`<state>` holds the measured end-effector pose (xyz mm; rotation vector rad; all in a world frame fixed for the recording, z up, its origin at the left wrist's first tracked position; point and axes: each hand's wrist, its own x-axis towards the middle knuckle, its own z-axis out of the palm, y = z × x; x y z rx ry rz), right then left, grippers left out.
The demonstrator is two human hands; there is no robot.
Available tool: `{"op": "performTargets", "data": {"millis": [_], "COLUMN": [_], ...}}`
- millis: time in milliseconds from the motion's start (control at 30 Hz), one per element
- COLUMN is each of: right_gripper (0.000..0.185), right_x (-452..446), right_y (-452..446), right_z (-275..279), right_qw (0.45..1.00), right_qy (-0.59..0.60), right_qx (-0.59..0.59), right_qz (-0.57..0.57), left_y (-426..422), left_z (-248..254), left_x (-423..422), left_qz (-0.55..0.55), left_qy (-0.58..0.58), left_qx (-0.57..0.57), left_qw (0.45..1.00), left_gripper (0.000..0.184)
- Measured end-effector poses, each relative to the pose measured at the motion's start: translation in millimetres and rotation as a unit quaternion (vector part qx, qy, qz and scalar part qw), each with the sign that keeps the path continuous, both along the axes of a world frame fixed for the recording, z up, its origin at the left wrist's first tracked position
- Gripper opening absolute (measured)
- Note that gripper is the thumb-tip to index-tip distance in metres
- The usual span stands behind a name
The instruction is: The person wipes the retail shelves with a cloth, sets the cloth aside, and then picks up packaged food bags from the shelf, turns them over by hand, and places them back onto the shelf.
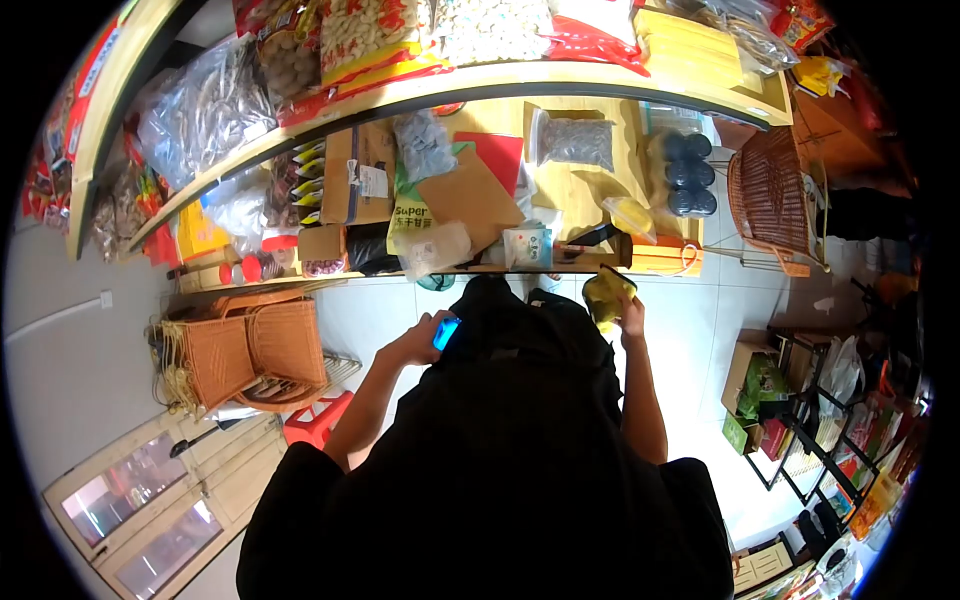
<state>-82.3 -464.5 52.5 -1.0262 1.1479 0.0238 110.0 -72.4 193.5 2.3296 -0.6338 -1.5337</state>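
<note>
Likely soft and light, the yellow bundle juts past the right hand pinching its edge — a sound hold; the left hand clasps a blue object.

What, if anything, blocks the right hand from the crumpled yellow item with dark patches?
Nothing visible: the right hand holds the crumpled yellow item with dark patches by its right side. The light-coloured wooden table lies ahead; contact with its edge is unclear.
</note>
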Motion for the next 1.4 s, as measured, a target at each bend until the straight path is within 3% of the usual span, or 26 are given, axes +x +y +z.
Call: {"op": "performTargets", "data": {"millis": [367,567,1100,1300,1400], "right_gripper": [0.039,0.037,0.033,0.034,0.034], "right_x": [15.5,14.4,24.1,21.1,24.7], "right_y": [6.2,6.1,15.4,13.5,16.8], "right_z": [8.7,-12.6,2.2,-10.2,-5.4], "right_qw": [1.000,1.000,1.000,0.999,1.000], "right_qy": [0.006,0.017,0.007,0.031,0.026], "right_qx": [-0.001,-0.007,-0.004,-0.011,-0.004], "right_qz": [0.001,-0.009,0.001,0.014,0.008], "left_y": [-4.7,7.4,8.6,13.2,14.3], "left_z": [11.7,-4.1,8.2,-10.8,-32.0], "left_x": [6.7,10.0,16.4,16.8,16.4], "left_qz": [-0.016,-0.019,-0.007,-0.011,0.021], "left_qy": [0.017,0.021,0.027,0.003,0.015], "left_qx": [0.061,0.043,0.053,0.001,-0.094], "left_qw": [0.998,0.999,0.998,1.000,0.995], "left_gripper": [0.085,0.087,0.085,0.079,0.070]}}
